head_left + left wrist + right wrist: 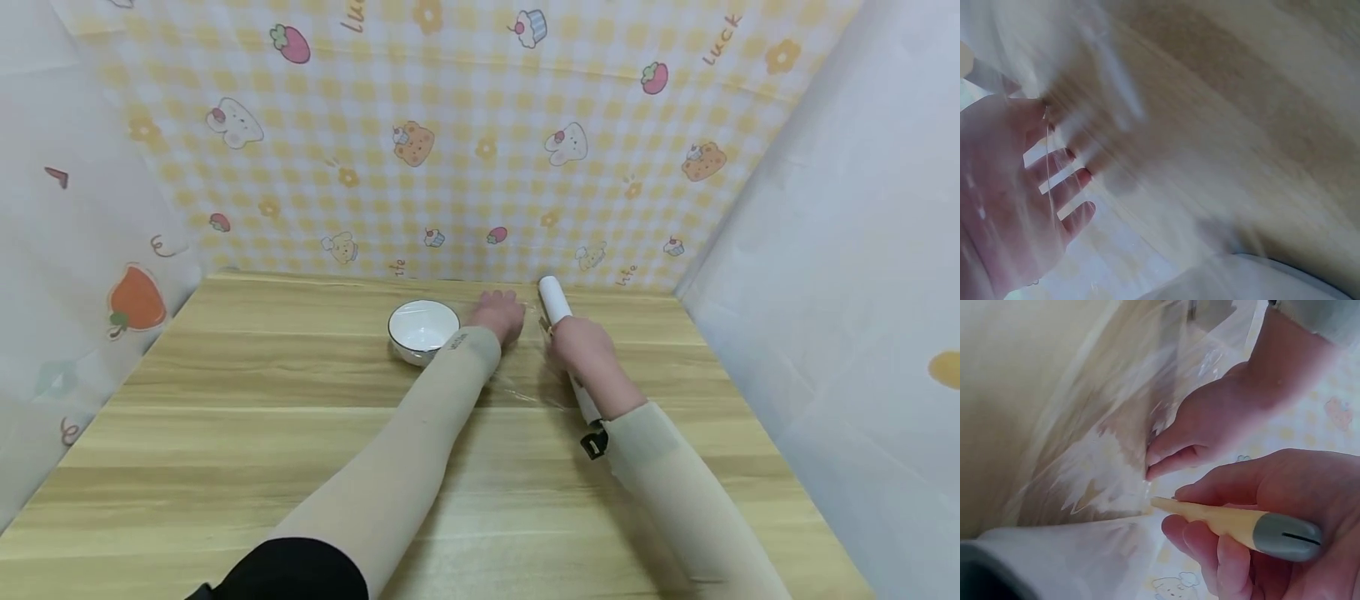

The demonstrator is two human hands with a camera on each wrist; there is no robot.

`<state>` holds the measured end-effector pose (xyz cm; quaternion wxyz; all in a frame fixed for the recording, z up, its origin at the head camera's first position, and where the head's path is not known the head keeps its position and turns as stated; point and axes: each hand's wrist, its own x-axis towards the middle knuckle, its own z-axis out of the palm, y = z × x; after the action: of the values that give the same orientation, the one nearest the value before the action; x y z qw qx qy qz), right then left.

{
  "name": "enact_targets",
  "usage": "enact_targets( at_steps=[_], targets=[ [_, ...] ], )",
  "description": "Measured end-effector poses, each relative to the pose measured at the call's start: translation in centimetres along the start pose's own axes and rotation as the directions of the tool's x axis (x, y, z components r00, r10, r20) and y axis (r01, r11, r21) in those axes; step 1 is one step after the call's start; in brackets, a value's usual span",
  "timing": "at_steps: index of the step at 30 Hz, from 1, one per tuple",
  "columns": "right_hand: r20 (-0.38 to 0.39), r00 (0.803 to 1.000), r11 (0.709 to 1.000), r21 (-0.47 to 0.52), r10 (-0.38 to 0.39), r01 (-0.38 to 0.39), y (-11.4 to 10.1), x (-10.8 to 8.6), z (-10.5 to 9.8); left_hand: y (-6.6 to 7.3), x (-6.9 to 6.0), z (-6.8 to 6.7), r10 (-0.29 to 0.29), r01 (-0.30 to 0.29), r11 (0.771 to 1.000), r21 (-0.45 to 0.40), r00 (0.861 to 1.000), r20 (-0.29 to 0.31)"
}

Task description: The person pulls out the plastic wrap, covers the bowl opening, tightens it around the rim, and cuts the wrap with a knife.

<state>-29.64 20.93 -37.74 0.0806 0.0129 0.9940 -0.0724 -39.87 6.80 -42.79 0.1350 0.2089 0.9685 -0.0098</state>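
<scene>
A white roll of cling film (553, 298) lies on the table at the right of the head view, with a loose clear sheet of film (1104, 469) drawn off it. My left hand (498, 315) is beyond the white bowl (422, 325); its thumb and finger pinch the film edge in the right wrist view. In the left wrist view that hand (1016, 194) shows blurred through the film. My right hand (585, 346) is over the roll and holds a small yellow utility knife (1222, 522) with a grey end, its tip close to the film. Its blade cannot be made out.
The wooden table (262, 433) meets a yellow checked backdrop (465, 192) just past the hands. White printed sheets (862, 208) rise on the left and right. The bowl's dark rim stands right beside my left forearm (420, 433).
</scene>
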Motion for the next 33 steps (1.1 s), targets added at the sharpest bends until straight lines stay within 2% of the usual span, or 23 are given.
enact_targets(
  at_steps=[7, 11, 14, 17, 24, 26, 33],
  targets=[
    [0.042, 0.999, 0.999, -0.034, -0.019, 0.020, 0.4, -2.5, -0.3, 0.1, 1.3, 0.7, 0.002, -0.002, 1.000, -0.003, 1.000, 0.023],
    [0.063, 0.998, 0.998, -0.058, -0.026, 0.030, 0.4, -3.7, -0.7, 0.1, 1.5, 0.8, 0.003, -0.003, 1.000, -0.004, 1.000, 0.023],
    [0.063, 0.996, 0.995, -0.080, -0.062, 0.066, 0.5, -4.8, -1.0, 0.2, 1.3, 0.7, -0.003, 0.002, 1.000, 0.007, 1.000, 0.023],
    [0.059, 0.992, 0.986, -0.111, -0.115, 0.121, 0.6, -5.9, -1.3, 0.4, 0.7, 0.5, -0.007, 0.007, 1.000, 0.016, 1.000, 0.008],
    [0.054, 0.980, 0.965, -0.170, -0.193, 0.200, 0.8, -8.6, -1.4, 0.9, -2.8, -0.5, 0.010, -0.009, 1.000, 0.017, 0.997, -0.080],
    [0.050, 0.976, 0.960, -0.179, -0.211, 0.217, 1.0, -9.3, -1.5, 0.9, -3.1, -0.6, 0.012, -0.011, 1.000, 0.012, 0.996, -0.087],
    [0.040, 0.955, 0.930, -0.219, -0.293, 0.295, 1.4, -12.1, -1.8, 0.2, -0.4, 0.3, -0.017, 0.017, 1.000, -0.017, 0.999, -0.035]
  ],
)
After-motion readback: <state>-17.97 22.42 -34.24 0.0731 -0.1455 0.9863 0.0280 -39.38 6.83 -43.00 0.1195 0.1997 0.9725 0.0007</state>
